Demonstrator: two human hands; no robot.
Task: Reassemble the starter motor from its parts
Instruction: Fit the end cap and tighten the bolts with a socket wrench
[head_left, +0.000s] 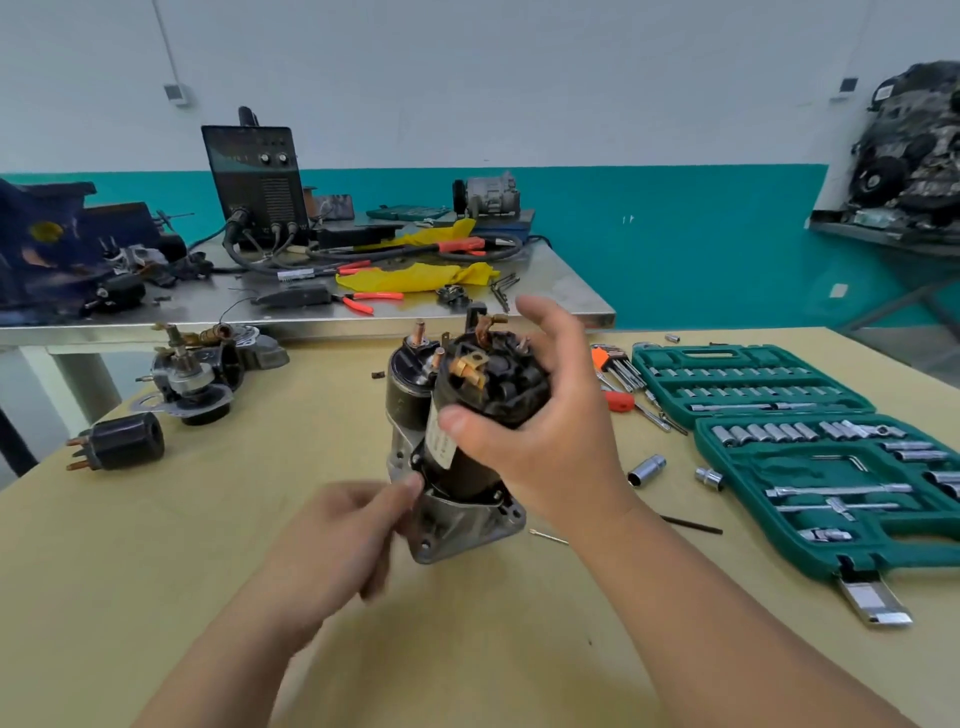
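We see the starter motor (465, 475) standing upright on its silver mounting flange (457, 527) near the middle of the wooden desk (197, 545). Its brush end faces up, with copper terminals showing, and its solenoid (410, 387) sits against the far left side.

The right hand (550, 441) grips the top of the motor's black body: the thumb presses the side near a white label and the fingers wrap over the far edge of the brush end. The left hand (337, 535) is blurred. Its fingers are curled, and one fingertip touches the motor low down, just where the black body meets the flange. We cannot tell whether this hand pinches anything.

To the left on the desk lie a loose black cylinder (122, 444) with copper pins and, beyond it, a part-stripped assembly (200, 376) with a shaft standing up. To the right, an open green socket case (810, 462) fills that side, with a set of hex keys (618, 366) in an orange holder near its far corner. Two loose sockets (647, 470) lie between the motor and the case. A thin dark rod (691, 525) and a small pin (548, 536) lie just right of the right wrist.

Behind stands a steel desk (545, 296) — it carries a black welder (257, 187), yellow cloth (415, 275) and red-handled pliers (366, 301).
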